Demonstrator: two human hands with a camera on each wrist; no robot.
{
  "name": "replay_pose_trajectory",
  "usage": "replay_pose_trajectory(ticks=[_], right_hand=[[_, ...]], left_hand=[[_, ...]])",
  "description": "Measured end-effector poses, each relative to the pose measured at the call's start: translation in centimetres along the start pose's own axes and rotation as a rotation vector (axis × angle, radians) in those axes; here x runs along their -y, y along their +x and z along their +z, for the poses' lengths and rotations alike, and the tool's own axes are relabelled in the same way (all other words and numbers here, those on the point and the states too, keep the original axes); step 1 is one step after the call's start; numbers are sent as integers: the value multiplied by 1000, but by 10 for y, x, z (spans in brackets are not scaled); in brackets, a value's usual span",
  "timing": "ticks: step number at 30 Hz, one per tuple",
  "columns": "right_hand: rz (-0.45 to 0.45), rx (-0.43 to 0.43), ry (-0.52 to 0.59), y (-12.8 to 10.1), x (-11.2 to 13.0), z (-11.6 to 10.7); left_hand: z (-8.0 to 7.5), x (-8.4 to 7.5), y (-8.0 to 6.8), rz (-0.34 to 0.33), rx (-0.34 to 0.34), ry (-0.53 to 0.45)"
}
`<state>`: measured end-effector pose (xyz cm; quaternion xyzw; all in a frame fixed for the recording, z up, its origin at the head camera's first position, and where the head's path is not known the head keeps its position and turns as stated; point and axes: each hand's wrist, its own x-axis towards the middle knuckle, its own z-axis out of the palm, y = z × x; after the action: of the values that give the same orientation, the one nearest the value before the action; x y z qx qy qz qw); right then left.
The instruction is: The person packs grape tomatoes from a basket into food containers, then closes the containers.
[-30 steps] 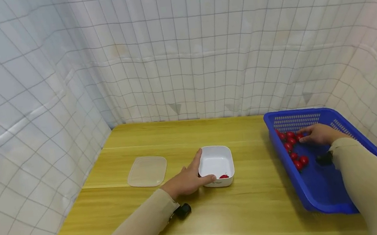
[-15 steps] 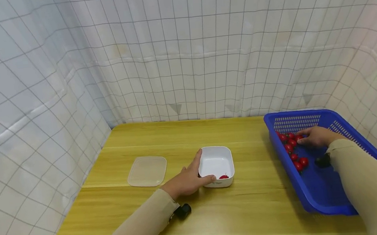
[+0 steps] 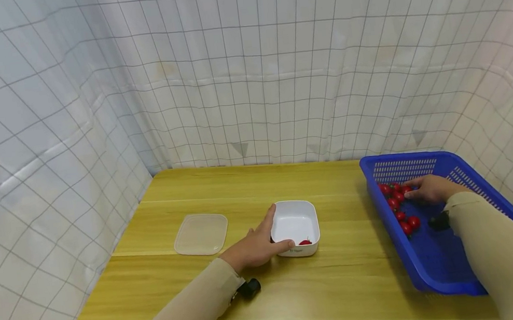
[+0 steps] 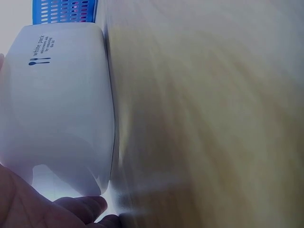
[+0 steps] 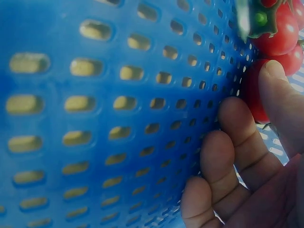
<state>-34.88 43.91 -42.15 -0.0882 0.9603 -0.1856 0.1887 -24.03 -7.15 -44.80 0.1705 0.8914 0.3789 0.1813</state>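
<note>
Little has moved since the earlier frame: only the right hand (image 3: 430, 189) has crept slightly toward the cherry tomatoes (image 3: 396, 202) at the far end of the blue basket (image 3: 441, 260), right of frame. From the head view, the left hand (image 3: 256, 244) braces the white container (image 3: 295, 226) at centre with straight fingers; one tomato (image 3: 304, 241) lies inside, and the clear lid (image 3: 200, 233) lies to its left.

At the left wrist, fingertips (image 4: 85, 206) press the container's wall (image 4: 57, 104).

At the right wrist, curled fingers (image 5: 228, 156) close round a tomato (image 5: 254, 95); pinching gently should spare its skin.
</note>
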Motion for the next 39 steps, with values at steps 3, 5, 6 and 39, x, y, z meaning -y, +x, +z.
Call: replay_pose_trajectory(ticks=[3, 5, 6, 39], right_hand=[[-2, 0, 6, 0, -1, 0], [-5, 1, 11, 0, -1, 1], [-6, 0, 14, 0, -1, 1], [-53, -82, -110, -18, 7, -24]], left_hand=[[0, 0, 0, -6, 0, 0], [0, 0, 0, -7, -2, 4], [0, 0, 0, -8, -4, 6], [1, 0, 1, 5, -2, 12]])
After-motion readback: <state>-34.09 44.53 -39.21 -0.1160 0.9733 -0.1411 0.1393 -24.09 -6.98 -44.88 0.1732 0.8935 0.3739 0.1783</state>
